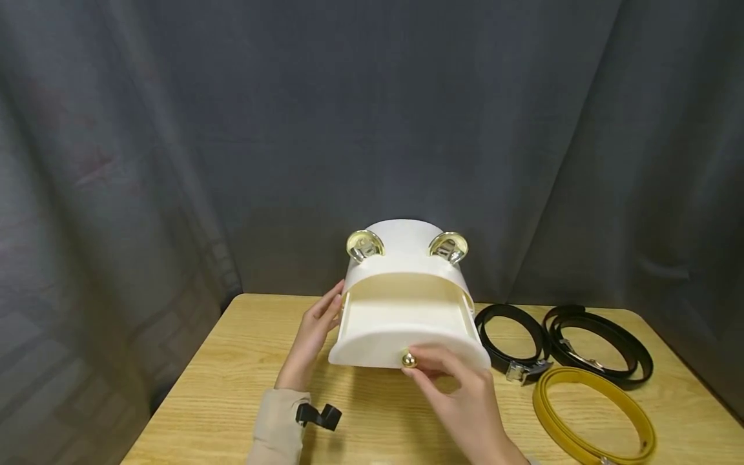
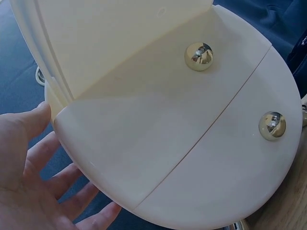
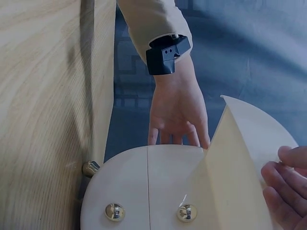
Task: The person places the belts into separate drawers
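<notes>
Head view, right hand (image 1: 465,397) fingers (image 1: 433,361) pinching drawer knob (image 1: 409,360) — left hand (image 1: 314,336) steadying cabinet (image 1: 403,258)

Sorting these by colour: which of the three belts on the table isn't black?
The yellow belt, coiled nearest the camera at the right; the two black belts lie behind it.

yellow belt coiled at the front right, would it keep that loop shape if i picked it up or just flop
The yellow belt would probably flop: it is a thin strap lying in a loose open coil on the table. It looks light, with a smooth surface that may slide easily. Being flat, it seems unlikely to roll.
</notes>
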### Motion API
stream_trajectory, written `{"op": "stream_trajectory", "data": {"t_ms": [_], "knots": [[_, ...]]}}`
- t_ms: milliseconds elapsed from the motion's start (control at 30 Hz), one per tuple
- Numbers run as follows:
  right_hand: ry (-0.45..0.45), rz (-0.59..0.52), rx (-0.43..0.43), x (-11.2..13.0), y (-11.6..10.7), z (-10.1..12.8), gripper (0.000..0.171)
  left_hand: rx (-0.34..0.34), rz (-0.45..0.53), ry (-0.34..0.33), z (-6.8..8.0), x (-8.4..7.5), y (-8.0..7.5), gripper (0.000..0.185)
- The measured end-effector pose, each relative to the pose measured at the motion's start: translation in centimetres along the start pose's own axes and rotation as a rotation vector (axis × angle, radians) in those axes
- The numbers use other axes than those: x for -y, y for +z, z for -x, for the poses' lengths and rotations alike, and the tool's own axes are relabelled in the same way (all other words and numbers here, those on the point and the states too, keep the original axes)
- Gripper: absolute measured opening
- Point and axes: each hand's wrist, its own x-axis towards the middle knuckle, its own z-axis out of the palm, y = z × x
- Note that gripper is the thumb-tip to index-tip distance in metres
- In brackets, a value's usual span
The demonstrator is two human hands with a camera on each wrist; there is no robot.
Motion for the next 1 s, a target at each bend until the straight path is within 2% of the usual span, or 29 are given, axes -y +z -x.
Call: {"op": "stream_trajectory", "data": {"t_ms": [133,300,767,1000], "knots": [[-0.004,0.009,0.002,0.0,-0.1,0.2,0.041,-0.001,-0.005,0.01,-0.2,-0.1,0.0,0.047],[-0.029,0.018,0.011,-0.1,-0.1,0.7,0.023,0.0,-0.001,0.002,-0.2,0.0,0.0,0.048],[-0.076,0.053,-0.027,0.0,0.3,1.8,0.024,-0.003,0.01,-0.031,0.4,0.2,-0.1,0.051],[-0.066,0.05,-0.018,0.1,0.3,1.8,0.024,-0.014,0.008,-0.016,0.1,0.3,0.0,0.049]]}}
